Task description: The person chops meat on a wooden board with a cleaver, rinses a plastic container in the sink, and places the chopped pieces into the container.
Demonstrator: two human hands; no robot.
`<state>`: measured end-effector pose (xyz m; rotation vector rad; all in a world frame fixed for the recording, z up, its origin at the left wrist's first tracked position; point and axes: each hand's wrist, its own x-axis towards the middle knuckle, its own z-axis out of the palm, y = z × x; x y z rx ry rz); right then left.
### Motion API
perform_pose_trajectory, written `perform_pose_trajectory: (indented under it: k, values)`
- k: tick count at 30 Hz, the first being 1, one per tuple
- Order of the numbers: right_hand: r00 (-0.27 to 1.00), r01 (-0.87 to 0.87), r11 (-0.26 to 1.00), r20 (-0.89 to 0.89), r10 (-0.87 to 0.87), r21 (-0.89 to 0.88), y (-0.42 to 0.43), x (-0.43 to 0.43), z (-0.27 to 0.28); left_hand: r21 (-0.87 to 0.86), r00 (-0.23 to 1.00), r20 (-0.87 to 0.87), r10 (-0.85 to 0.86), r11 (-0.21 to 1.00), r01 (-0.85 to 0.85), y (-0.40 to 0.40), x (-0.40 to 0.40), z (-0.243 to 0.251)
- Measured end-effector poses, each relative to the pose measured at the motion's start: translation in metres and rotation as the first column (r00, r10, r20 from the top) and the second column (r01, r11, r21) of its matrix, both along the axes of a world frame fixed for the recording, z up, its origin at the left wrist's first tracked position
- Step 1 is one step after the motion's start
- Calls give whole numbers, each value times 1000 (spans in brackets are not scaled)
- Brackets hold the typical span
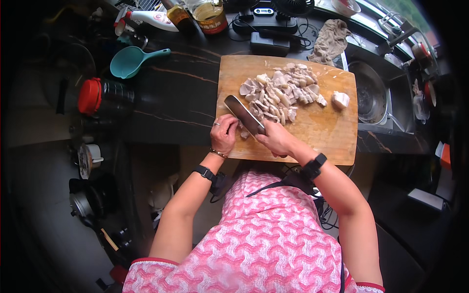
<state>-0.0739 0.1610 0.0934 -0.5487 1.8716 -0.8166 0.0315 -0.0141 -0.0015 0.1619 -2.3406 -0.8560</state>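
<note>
My right hand (275,138) grips the handle of a cleaver (244,114), its broad blade slanting up and left over the wooden cutting board (318,139). Close beside the blade, my left hand (223,134) has curled fingers pinched on a small piece of meat (240,125), mostly hidden by the fingers. A loose scrap of meat (244,135) lies between the two hands. Beyond the blade spreads a pile of sliced pale cooked meat, apparently pork (282,89). One uncut chunk of meat (340,100) sits apart at the board's right side.
Left of the board are a teal ladle (128,61) and a red-lidded jar (89,96). Behind it stand a spray bottle (152,18), sauce containers (209,16), a black device (270,43) and a crumpled cloth (329,40). A pan (366,93) rests in the sink at right.
</note>
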Motion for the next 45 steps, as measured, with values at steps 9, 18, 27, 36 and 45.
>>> perform_pose_trajectory:
  k: [9, 18, 27, 36, 45]
  values:
    - [989, 9, 999, -150, -16, -46, 24, 12, 21, 99, 999, 27, -44, 994, 41, 2, 7, 4]
    - [980, -74, 997, -185, 67, -31, 29, 14, 18, 58, 999, 35, -5, 998, 3, 2, 5, 2]
    - [959, -149, 989, -248, 138, -26, 35, 6, 15, 69, 999, 32, -30, 997, 28, 1, 5, 4]
    - [985, -68, 998, -158, 69, 12, 33, 2, 15, 67, 999, 50, -18, 998, 14, -12, 2, 16]
    - [977, -70, 997, -199, 72, 17, 35, 4, 18, -119, 983, 79, -164, 978, 173, -19, 4, 22]
